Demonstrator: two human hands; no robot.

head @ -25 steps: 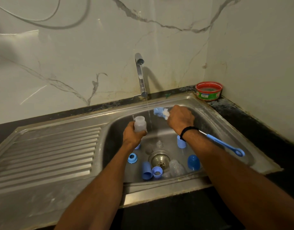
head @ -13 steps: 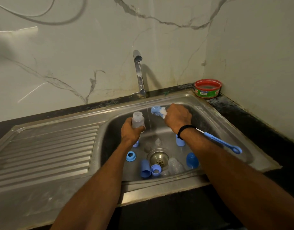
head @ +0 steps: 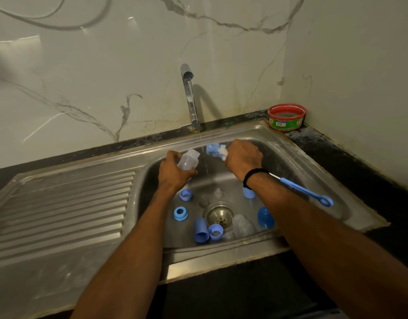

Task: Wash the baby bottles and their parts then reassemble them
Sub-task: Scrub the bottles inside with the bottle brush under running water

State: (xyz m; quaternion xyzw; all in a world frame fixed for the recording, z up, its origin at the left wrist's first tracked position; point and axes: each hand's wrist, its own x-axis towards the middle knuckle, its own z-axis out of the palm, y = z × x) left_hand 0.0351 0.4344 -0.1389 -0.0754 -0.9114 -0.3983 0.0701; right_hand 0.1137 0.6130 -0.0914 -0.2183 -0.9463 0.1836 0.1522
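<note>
Movement over the last second is slight but telling: the clear bottle [head: 188,159], upright a moment ago, now leans with its open mouth toward the brush [head: 215,151]. That suggests scrubbing its inside comes next, with the washing barely begun, since blue caps [head: 265,217], rings [head: 180,213] and a second bottle [head: 242,224] lie loose in the sink [head: 313,171] below. Both hands hang over the basin either side of the thin stream from the tap [head: 189,97], the left hand [head: 174,173] wrapped round the bottle's lower body, the right hand [head: 243,157] fisted on the brush just behind its bristles.
</note>
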